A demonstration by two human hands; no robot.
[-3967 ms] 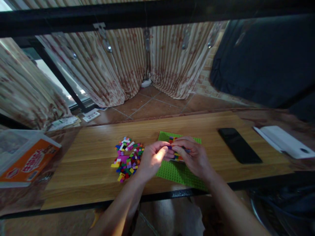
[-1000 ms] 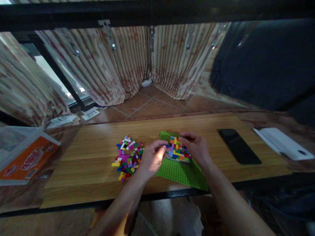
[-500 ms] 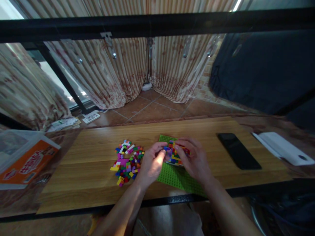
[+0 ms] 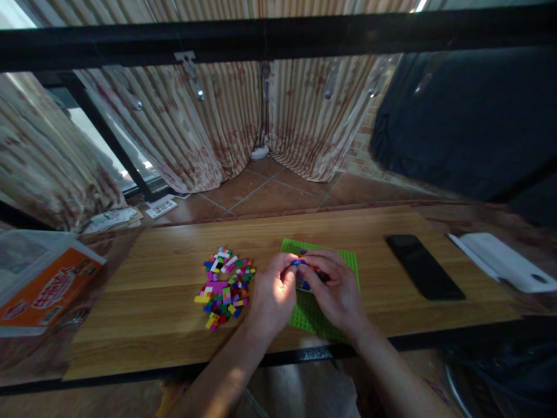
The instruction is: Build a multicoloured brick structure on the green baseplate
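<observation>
My left hand [image 4: 274,293] is closed, its thumb and fingertips pinching a small blue toy brick [image 4: 297,262]. The thumb and fingers of my right hand [image 4: 338,290] meet the same brick from the other side. Under both hands lies a green studded baseplate [image 4: 315,316]. A multicoloured block of joined bricks [image 4: 303,284] rests on it, mostly covered by my right hand. To the left of my left hand spreads a pile of loose bricks [image 4: 226,293] in many colours.
On the right of the wooden table [image 4: 152,278] lies a black phone [image 4: 424,267]. Beyond the right edge is a white flat object [image 4: 507,261]. At far left stands a clear plastic tub [image 4: 35,249] with an orange label. A black bar [image 4: 278,40] crosses in front of the curtains.
My hands have come together, the right fingers moving left from the brick block to the blue brick. The baseplate has turned slightly and now sits squarer to me.
</observation>
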